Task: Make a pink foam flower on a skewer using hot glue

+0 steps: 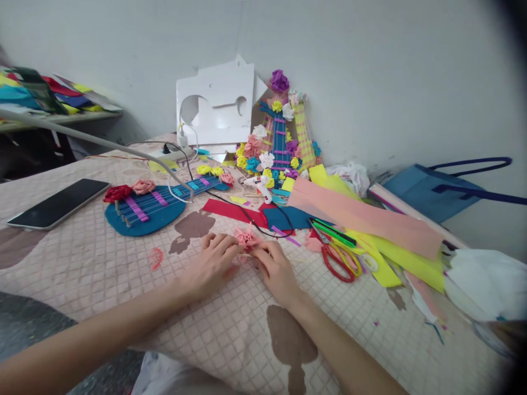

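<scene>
A pink crepe-paper flower is held between my two hands, just above the patterned tablecloth. My left hand has its curled fingers against the flower's left side, its lower fingers slightly blurred. From the right, my right hand pinches the flower's lower edge with thumb and forefinger. To the left of my hands lies a blue guitar-shaped craft with purple strips, white strings and paper flowers. Beyond the flower is a strip of red paper.
A white glue gun with its black cord lies behind my hands. At the right are red-handled scissors, a green cutter and pink paper. A phone rests at the left; flowered crafts lean on the wall.
</scene>
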Available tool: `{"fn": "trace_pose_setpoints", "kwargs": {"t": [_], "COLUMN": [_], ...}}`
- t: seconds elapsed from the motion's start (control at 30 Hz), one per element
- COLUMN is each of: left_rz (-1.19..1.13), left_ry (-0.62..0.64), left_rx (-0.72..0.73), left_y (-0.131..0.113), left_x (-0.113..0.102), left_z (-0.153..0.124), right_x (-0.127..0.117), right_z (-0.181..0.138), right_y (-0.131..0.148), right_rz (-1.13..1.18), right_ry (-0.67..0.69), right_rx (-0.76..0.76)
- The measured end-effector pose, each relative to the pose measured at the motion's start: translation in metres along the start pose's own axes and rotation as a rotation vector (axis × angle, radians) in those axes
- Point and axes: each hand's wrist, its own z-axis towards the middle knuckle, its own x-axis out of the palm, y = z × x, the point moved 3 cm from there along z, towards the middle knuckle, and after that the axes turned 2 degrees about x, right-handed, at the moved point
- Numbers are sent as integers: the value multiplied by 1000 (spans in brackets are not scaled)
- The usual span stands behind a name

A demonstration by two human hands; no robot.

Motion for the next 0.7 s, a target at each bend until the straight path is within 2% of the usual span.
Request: {"fn": "trace_pose_setpoints", "kwargs": {"t": [0.23, 0.7], "left_rz": [23, 28], "left_ry": [-52, -25], "left_rx": [0, 24], "left_y": [0, 4], "left_x": [4, 9], "left_z": [0, -1], "right_x": [2, 6], "right_z": [1, -2], "right_y": [2, -2], "right_rz": [-14, -39], "right_ry": [12, 5], "right_rx": [8, -3]}}
